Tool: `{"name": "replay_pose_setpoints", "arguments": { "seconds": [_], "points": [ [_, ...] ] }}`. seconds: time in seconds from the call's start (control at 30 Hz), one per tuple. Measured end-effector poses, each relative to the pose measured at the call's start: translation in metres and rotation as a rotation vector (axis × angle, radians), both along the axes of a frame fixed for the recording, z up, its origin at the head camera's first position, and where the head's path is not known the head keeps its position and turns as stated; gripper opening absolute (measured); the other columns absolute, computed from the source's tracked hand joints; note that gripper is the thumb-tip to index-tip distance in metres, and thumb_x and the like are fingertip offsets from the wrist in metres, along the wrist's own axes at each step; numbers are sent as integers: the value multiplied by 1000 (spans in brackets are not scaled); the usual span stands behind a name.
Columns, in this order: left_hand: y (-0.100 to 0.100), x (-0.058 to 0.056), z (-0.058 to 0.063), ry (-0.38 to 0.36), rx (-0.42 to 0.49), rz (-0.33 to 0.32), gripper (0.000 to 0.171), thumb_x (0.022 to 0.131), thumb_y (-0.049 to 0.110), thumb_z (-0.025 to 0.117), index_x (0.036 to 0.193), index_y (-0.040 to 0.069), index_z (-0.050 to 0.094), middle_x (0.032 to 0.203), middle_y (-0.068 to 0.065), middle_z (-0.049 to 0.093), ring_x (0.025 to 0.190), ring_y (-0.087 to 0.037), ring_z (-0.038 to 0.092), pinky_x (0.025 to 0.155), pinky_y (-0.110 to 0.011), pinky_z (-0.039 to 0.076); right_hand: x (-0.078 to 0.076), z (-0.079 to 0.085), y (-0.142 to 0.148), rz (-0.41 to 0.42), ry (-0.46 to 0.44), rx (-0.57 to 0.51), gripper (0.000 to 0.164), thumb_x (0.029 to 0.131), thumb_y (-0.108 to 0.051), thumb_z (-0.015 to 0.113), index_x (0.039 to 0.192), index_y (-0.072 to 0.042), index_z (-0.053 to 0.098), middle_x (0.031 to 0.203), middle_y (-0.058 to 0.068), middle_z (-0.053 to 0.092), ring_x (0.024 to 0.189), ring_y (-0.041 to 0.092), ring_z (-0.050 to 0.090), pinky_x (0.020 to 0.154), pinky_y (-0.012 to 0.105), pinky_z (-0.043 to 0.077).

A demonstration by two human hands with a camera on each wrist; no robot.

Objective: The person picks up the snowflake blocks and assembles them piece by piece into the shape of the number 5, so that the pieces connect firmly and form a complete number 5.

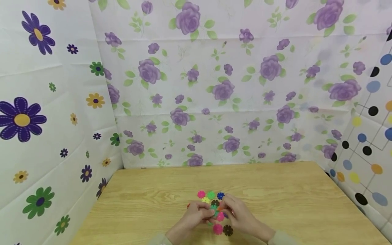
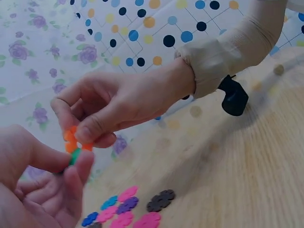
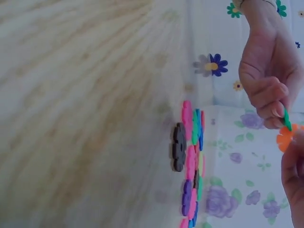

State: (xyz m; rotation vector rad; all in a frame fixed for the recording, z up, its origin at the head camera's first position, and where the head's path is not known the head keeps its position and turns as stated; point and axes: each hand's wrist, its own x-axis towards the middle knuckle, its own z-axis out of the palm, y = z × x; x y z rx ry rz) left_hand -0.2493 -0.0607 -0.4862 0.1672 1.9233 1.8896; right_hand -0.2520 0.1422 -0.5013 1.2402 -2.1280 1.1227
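Observation:
My left hand (image 1: 196, 216) pinches a green notched plastic disc (image 2: 74, 156) between thumb and fingers. An orange disc (image 2: 71, 140) of the same flower-like kind is pinched by my right hand (image 1: 240, 214). In the right wrist view the green disc stands edge-on against the orange disc's rim; whether their slots are joined I cannot tell. Both hands are raised over loose discs on the table. Nearest the front edge lie a pink disc (image 1: 218, 229) and a dark brown disc (image 1: 228, 230). Part of the group is hidden behind the hands.
Beyond the hands lie more flat discs, among them a light green disc (image 1: 211, 195), a blue disc (image 1: 220, 196) and a yellow disc (image 1: 205, 200). The wooden table (image 1: 147, 200) ends at a flowered cloth (image 1: 196, 102), with patterned cloths at both sides.

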Motion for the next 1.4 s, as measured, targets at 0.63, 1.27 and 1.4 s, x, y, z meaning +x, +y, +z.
{"name": "replay_pose_setpoints", "arguments": {
  "seconds": [0.63, 1.27, 1.4],
  "points": [
    [-22, -6, -8, -125, 59, -362, 49, 97, 33, 58, 124, -7, 59, 98, 0, 73, 86, -9, 68, 81, -21, 55, -4, -9, 3, 66, -100, 46, 14, 90, -6, 67, 100, -16, 68, 89, -3, 66, 74, -3, 58, 54, 12, 50],
    [-14, -5, -16, -93, 120, -202, 44, 93, 30, 66, 119, -6, 62, 99, -5, 74, 87, -12, 69, 84, -29, 56, 0, -6, 3, -44, -301, -5, 12, 91, -10, 66, 102, -13, 67, 92, 1, 71, 72, 3, 62, 55, 20, 53],
    [-11, -3, -20, -48, 114, -160, 41, 89, 17, 70, 122, -5, 59, 102, -9, 73, 91, -13, 69, 87, -32, 56, 1, -3, 2, -80, -364, -41, 9, 92, -15, 66, 101, -15, 68, 92, 1, 71, 68, 5, 61, 56, 22, 54]
  ]
}}
